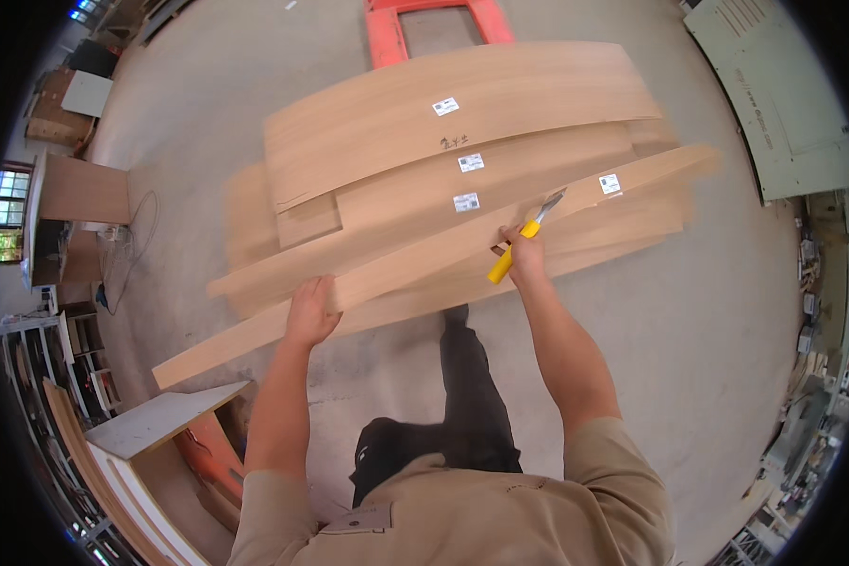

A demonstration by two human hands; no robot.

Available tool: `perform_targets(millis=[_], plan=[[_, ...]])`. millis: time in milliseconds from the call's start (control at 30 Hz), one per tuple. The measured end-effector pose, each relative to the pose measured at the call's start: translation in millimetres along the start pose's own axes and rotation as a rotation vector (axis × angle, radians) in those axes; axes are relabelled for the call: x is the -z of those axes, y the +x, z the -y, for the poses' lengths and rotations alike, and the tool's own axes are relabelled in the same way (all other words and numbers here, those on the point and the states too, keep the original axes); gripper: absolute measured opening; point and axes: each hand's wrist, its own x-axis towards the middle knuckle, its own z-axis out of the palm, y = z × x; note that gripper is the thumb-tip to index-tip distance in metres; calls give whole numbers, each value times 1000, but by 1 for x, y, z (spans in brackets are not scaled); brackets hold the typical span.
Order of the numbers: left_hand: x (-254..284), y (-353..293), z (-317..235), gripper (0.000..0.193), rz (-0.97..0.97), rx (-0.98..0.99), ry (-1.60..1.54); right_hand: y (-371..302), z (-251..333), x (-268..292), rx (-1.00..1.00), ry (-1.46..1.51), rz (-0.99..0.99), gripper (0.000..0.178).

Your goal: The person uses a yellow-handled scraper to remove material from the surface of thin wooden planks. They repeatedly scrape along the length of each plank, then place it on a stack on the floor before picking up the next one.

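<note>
Beige shirt (481,514) foremost, the left hand (312,311) grips the narrow board (415,268) while the right hand (526,253) clasps a yellow-handled tool (502,266), blade (552,203) best tilted off the board.

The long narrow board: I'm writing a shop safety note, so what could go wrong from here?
The right hand holds a yellow-handled tool, its metal blade over the long narrow board, which could get scratched. The board's left end reaches toward the grey-topped cabinet and might knock it. A dark shoe stands near the stacked boards, so a dropped one might hit it.
</note>
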Motion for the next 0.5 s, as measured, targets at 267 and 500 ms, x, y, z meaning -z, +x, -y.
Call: perform_targets(millis=[267, 500], plan=[[-77, 163, 43, 71, 85, 49, -116, 172, 9, -29, -76, -107, -94, 22], [-115, 212, 79, 77, 68, 62, -143, 219, 29, -29, -109, -376, -48, 21]])
